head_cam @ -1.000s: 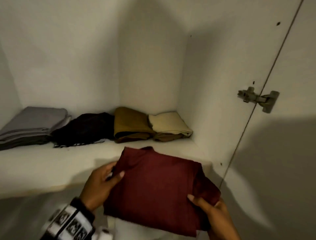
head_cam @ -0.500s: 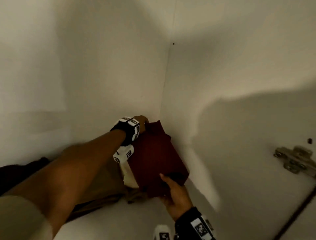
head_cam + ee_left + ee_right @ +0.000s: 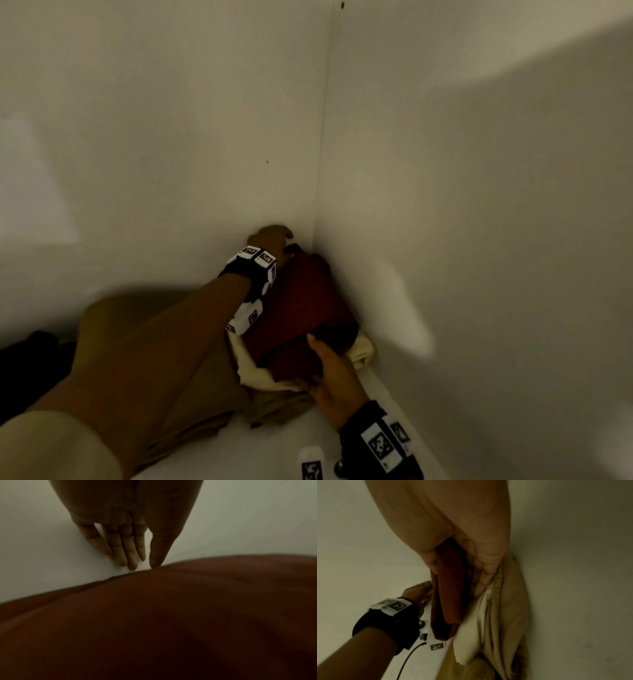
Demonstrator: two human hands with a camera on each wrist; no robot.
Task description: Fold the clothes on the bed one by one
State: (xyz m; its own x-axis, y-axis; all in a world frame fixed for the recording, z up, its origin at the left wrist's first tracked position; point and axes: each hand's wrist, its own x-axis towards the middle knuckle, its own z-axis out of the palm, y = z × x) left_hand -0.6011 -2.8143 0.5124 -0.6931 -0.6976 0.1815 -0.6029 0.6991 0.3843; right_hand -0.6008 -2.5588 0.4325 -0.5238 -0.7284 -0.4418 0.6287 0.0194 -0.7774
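Head view, nearest the person: the right hand (image 3: 337,371) grips the near edge of the folded maroon garment (image 3: 301,308), thumb lying on top and the other fingers tucked beneath, between it and the cream garment (image 3: 363,349) below. The right wrist view confirms this: thumb (image 3: 431,561) on one face of the maroon fold, fingers (image 3: 483,580) on the other, against the cream cloth.

The maroon garment rests on the cream one, which sits on a tan garment (image 3: 205,387), all on the white shelf (image 3: 294,435). From the right hand the stack runs toward 11 o'clock into the corner, where the back wall (image 3: 171,171) meets the side wall (image 3: 479,205).

Farthest in, the left hand (image 3: 270,238) is at the garment's rear edge. In the left wrist view its fingers (image 3: 123,550) are straight and together against the white wall, thumb tip touching the cloth edge; it holds nothing.

Judgement: the step in hand is seating the folded piece squarely on the stack.
- The right fingers should slide out flat, toward 5 o'clock, so the lower layer is not dragged.
- The thumb should lift only once the garment lies flat on the cream one.
- The left hand can press the rear edge flat to steady the fold during that withdrawal.
- Risk: the rear corner near the side wall looks bunched; smoothing it would keep the stack level.
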